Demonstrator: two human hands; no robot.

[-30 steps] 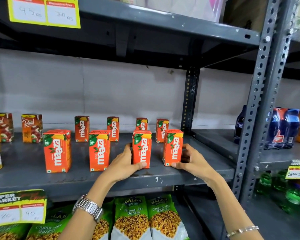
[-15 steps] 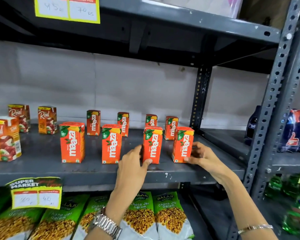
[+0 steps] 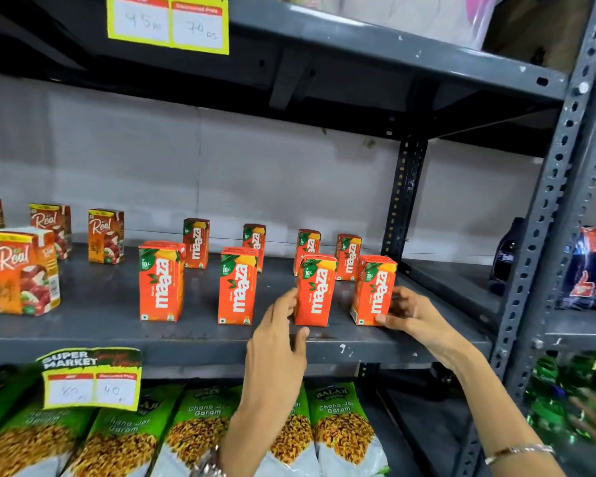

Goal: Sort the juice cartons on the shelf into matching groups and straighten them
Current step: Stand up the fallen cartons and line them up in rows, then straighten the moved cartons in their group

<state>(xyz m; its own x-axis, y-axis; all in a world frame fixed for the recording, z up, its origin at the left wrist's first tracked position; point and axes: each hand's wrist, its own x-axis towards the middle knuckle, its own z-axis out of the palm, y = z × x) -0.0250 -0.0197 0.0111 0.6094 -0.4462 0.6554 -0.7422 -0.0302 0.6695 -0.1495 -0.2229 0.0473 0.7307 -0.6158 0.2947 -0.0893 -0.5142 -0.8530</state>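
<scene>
The left hand (image 3: pixel 277 333) lay open against one upright Maaza carton (image 3: pixel 314 290); the right hand (image 3: pixel 408 313) cupped a neighbouring carton (image 3: pixel 373 290) on the shelf (image 3: pixel 100 325).

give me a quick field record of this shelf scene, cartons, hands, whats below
shelf: grey metal shelf, cartons standing upright
front row: four orange Maaza juice cartons
back row: four more Maaza cartons near the wall
left group: red-brown Real juice cartons, one forward, the others behind
left hand: left hand touching the left side of the third front carton
right hand: right hand holding the rightmost front carton at its base
below: green Chana Jor Garam snack bags
tag: yellow price tag on the shelf edge
</scene>
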